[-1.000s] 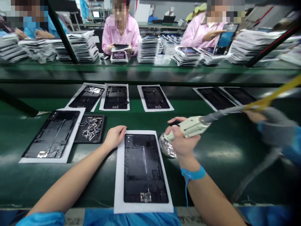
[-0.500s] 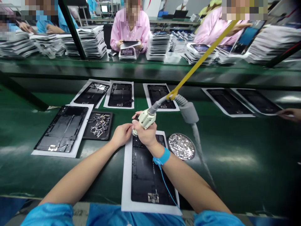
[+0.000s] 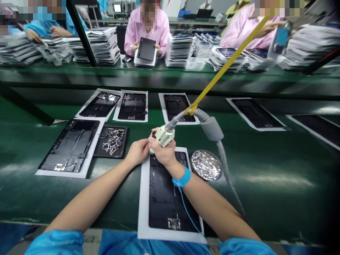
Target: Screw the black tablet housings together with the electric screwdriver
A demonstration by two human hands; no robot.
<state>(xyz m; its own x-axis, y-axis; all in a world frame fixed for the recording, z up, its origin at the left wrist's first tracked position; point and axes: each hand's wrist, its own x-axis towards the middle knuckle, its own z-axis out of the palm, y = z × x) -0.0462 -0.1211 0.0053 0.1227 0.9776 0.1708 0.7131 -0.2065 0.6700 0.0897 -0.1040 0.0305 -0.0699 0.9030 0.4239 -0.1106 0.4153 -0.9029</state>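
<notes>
The right hand point(image 3: 166, 153) grips a pale powered driver point(image 3: 165, 137), fingers wrapped around its body; the tool is tilted, its cable end raised toward the far side. The left hand point(image 3: 137, 151) rests at the far left corner of the work, fingertips drawn together just beside the lower end of the driver; from here I cannot tell whether they hold anything, and the tool's tip is hidden. The work is a black device shell point(image 3: 162, 198), lying flat on a white sheet point(image 3: 143, 212) at the near edge of the green bench point(image 3: 265, 205), partly covered by the right hand and forearm. A blue band point(image 3: 183, 178) encircles the right wrist, its thin cord crossing the shell. A yellow strap point(image 3: 228, 65) meets the driver's grey cable point(image 3: 225, 170), which descends on the right. Just right of the shell stands a round dish point(image 3: 210, 180) of small shiny pieces. To the left, a black tray point(image 3: 99, 151) contains loose metal parts point(image 3: 113, 141); a second shell point(image 3: 70, 147), on its own sheet, overlaps the tray's left side. Farther back, a row of sheeted shells point(image 3: 133, 106) spans the bench, three toward the left and middle, two at the right. Beyond, a co-worker in pink point(image 3: 130, 33) holds a dark panel point(image 3: 147, 49).
</notes>
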